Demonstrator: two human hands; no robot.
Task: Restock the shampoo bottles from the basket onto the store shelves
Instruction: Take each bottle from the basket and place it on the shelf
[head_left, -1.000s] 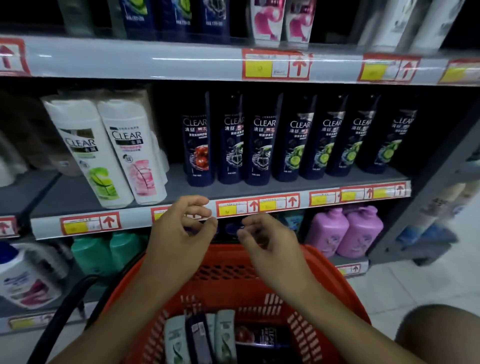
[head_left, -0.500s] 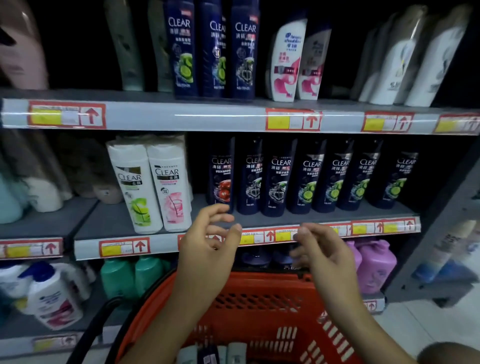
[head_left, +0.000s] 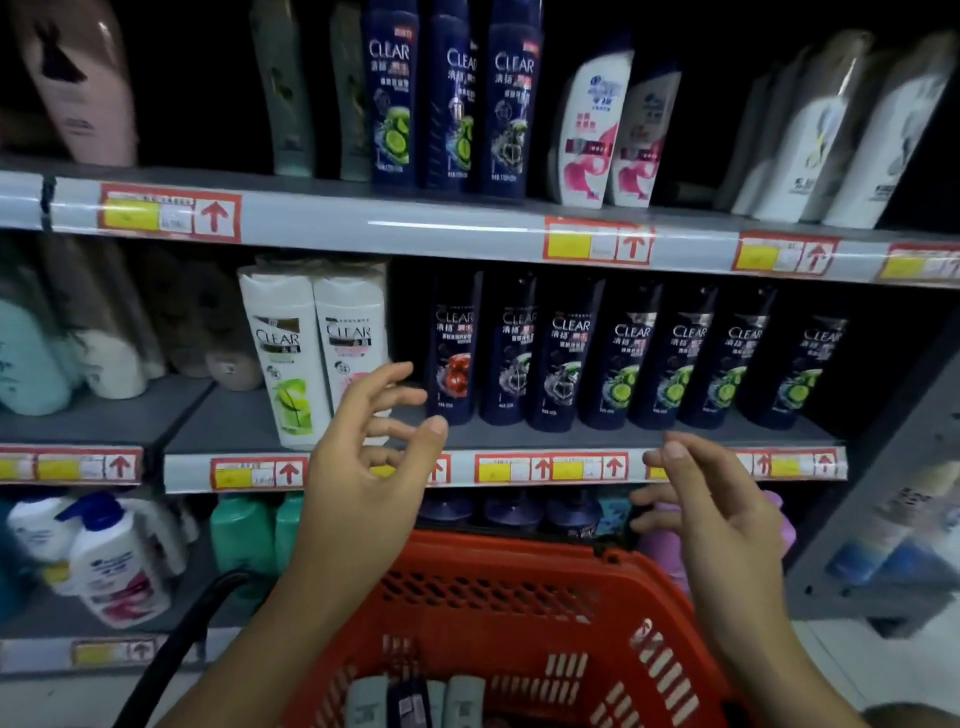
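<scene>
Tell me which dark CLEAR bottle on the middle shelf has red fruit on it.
The leftmost dark bottle, just right of the white bottles; the others show grey or green.

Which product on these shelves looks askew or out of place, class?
The white pump bottle on the bottom shelf at far left tilts instead of standing upright like the dark CLEAR bottles on the middle shelf, which stand in a straight row. Nothing looks spilled or damaged. Both hands, left hand and right hand, hold nothing.

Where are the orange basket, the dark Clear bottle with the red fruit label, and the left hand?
orange basket (head_left: 519, 551), head view, far rim
dark Clear bottle with red fruit label (head_left: 453, 358), head view, front label
left hand (head_left: 363, 467), head view, palm
</scene>
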